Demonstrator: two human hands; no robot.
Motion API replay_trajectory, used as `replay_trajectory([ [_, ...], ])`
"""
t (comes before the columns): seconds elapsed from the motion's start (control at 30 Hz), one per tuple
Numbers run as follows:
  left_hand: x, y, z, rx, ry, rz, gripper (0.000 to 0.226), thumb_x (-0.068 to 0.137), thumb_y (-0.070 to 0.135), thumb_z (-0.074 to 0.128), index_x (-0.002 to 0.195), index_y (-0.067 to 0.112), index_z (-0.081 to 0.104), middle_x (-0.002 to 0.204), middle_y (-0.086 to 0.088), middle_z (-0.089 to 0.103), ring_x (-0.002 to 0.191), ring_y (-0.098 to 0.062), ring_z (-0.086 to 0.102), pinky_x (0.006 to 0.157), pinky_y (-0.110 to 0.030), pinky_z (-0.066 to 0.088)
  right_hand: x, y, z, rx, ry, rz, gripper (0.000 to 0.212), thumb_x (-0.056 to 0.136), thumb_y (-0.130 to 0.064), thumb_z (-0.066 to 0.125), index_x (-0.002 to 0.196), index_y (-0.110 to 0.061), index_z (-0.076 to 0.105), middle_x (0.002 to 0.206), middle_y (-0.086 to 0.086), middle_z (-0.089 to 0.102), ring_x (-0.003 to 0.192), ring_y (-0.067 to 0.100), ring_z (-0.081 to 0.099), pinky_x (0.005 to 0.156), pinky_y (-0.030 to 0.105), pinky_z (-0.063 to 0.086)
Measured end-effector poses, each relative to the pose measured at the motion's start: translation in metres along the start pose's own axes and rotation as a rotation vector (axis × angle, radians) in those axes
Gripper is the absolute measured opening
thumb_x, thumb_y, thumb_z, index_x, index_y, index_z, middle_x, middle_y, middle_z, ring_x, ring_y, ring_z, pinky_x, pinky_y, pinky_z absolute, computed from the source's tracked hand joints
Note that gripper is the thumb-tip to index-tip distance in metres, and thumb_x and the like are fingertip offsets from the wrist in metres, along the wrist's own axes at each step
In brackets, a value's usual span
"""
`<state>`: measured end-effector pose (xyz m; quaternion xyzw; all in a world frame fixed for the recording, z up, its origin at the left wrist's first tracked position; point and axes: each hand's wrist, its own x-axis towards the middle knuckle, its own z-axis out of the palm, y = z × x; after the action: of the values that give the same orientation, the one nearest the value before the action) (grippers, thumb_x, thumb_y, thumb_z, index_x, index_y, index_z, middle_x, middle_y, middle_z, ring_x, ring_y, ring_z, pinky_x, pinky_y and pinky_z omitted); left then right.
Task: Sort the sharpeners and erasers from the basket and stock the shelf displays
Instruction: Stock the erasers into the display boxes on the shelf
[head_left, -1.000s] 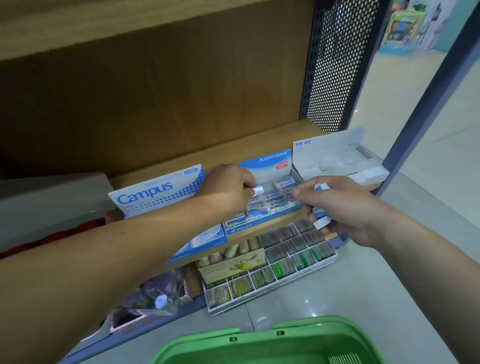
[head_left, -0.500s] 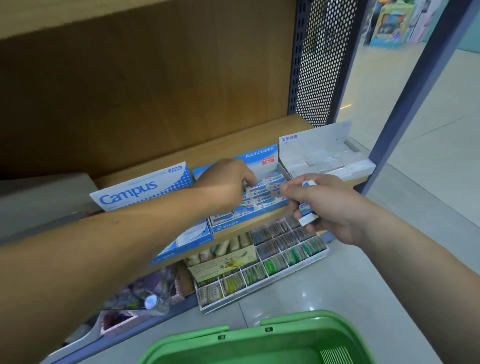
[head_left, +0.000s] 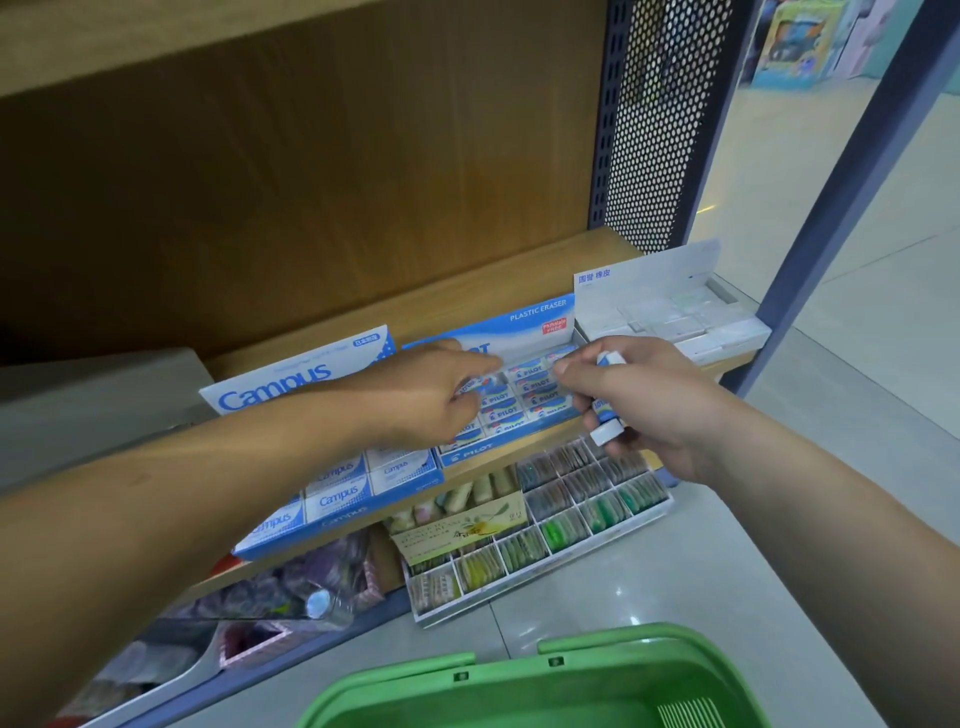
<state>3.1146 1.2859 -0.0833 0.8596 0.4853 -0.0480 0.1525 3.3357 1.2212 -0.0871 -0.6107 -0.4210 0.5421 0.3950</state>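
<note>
A blue Pilot eraser display box (head_left: 519, 447) stands on the wooden shelf (head_left: 519, 275), filled with rows of blue-and-white erasers (head_left: 535, 384). My left hand (head_left: 431, 400) reaches into the box's left side, fingers curled down onto an eraser (head_left: 470, 385) there. My right hand (head_left: 644, 405) hovers at the box's right end and grips a small stack of blue-and-white erasers (head_left: 605, 421). A Campus eraser box (head_left: 343, 499) sits to the left, a white eraser box (head_left: 670, 317) to the right. The green basket (head_left: 561, 680) is at the bottom; its contents are hidden.
A tray of coloured items in compartments (head_left: 545, 535) sits on the floor below the shelf. A perforated black metal panel (head_left: 660, 119) and a blue post (head_left: 841, 192) bound the shelf on the right. Tiled floor (head_left: 857, 395) extends to the right.
My left hand has pushed down into the Pilot box with the eraser it pinched. My right hand has stayed beside the box with its stack. The view shifted slightly.
</note>
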Motion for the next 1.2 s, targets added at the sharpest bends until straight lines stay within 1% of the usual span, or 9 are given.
replay_trajectory([
  [0.07, 0.000, -0.004, 0.002, 0.019, 0.008, -0.005, 0.039, 0.102, 0.040, 0.053, 0.141, 0.038, 0.049, 0.092, 0.015, 0.045, 0.088, -0.012, 0.050, 0.074, -0.028, 0.036, 0.000, -0.002, 0.005, -0.017, -0.007, -0.006, 0.014, 0.092, -0.027, 0.075, 0.092, -0.017, 0.065, 0.073, 0.007, 0.061, 0.051, 0.014, 0.054, 0.044, 0.026, 0.041],
  [0.23, 0.006, -0.006, 0.003, -0.267, 0.295, -0.135, 0.021, 0.090, 0.038, 0.075, 0.094, 0.028, 0.057, 0.078, 0.007, 0.064, 0.069, -0.014, 0.062, 0.058, -0.027, 0.040, 0.000, -0.005, 0.018, -0.128, -0.018, -0.058, 0.015, 0.091, -0.029, 0.074, 0.084, -0.021, 0.064, 0.068, 0.002, 0.061, 0.052, 0.012, 0.056, 0.043, 0.025, 0.042],
  [0.4, 0.010, 0.002, 0.007, -0.630, 0.377, -0.270, 0.023, 0.092, 0.036, 0.075, 0.094, 0.018, 0.060, 0.066, -0.001, 0.074, 0.055, -0.008, 0.069, 0.054, -0.023, 0.045, 0.005, -0.006, 0.022, -0.124, -0.021, -0.037, 0.012, 0.090, -0.031, 0.074, 0.090, -0.021, 0.067, 0.069, 0.000, 0.064, 0.054, 0.011, 0.059, 0.045, 0.025, 0.044],
  [0.5, 0.011, -0.001, 0.016, -0.450, 0.413, -0.265, 0.026, 0.093, 0.043, 0.072, 0.084, 0.020, 0.064, 0.066, 0.000, 0.071, 0.064, -0.018, 0.069, 0.059, -0.032, 0.052, 0.006, -0.006, 0.022, -0.085, -0.016, -0.019, 0.013, 0.090, -0.030, 0.075, 0.094, -0.019, 0.069, 0.068, 0.001, 0.064, 0.054, 0.013, 0.058, 0.045, 0.026, 0.044],
  [0.63, 0.011, -0.006, 0.010, -0.048, 0.399, -0.212, 0.042, 0.093, 0.052, 0.066, 0.069, 0.018, 0.059, 0.069, 0.000, 0.061, 0.067, -0.022, 0.060, 0.059, -0.034, 0.047, 0.007, -0.005, 0.020, -0.056, -0.018, -0.014, 0.015, 0.090, -0.028, 0.075, 0.096, -0.016, 0.069, 0.067, 0.002, 0.062, 0.053, 0.013, 0.056, 0.044, 0.027, 0.043],
  [0.77, 0.010, -0.003, 0.015, 0.082, 0.311, -0.233, 0.044, 0.097, 0.052, 0.059, 0.071, 0.017, 0.059, 0.073, -0.001, 0.057, 0.071, -0.024, 0.056, 0.056, -0.032, 0.036, 0.007, -0.005, 0.019, -0.052, -0.027, -0.008, 0.018, 0.090, -0.028, 0.075, 0.099, -0.014, 0.069, 0.067, 0.002, 0.061, 0.053, 0.014, 0.056, 0.045, 0.027, 0.042],
  [0.93, 0.007, -0.008, 0.014, 0.037, 0.296, -0.182, 0.028, 0.098, 0.045, 0.059, 0.081, 0.023, 0.065, 0.081, 0.005, 0.060, 0.079, -0.022, 0.059, 0.064, -0.034, 0.048, 0.003, -0.011, 0.021, 0.005, -0.054, 0.043, 0.021, 0.090, -0.033, 0.076, 0.095, -0.015, 0.067, 0.069, 0.005, 0.059, 0.054, 0.017, 0.054, 0.045, 0.027, 0.040],
  [1.1, -0.001, -0.008, 0.011, -0.060, 0.269, -0.114, 0.021, 0.100, 0.024, 0.053, 0.105, 0.030, 0.073, 0.106, 0.012, 0.062, 0.100, -0.018, 0.060, 0.083, -0.037, 0.053, -0.005, -0.019, 0.030, 0.027, -0.062, 0.150, 0.060, 0.084, -0.072, 0.063, 0.100, -0.014, 0.069, 0.071, 0.004, 0.059, 0.053, 0.018, 0.050, 0.047, 0.025, 0.035],
  [1.2, -0.020, 0.003, -0.006, -0.346, 0.312, -0.053, 0.024, 0.099, 0.023, 0.060, 0.119, 0.028, 0.072, 0.110, 0.018, 0.066, 0.093, 0.000, 0.062, 0.082, -0.021, 0.051, -0.010, -0.024, 0.038, 0.077, -0.104, 0.207, 0.074, 0.086, -0.084, 0.042, 0.096, -0.015, 0.069, 0.070, 0.008, 0.059, 0.050, 0.020, 0.048, 0.048, 0.023, 0.029],
])
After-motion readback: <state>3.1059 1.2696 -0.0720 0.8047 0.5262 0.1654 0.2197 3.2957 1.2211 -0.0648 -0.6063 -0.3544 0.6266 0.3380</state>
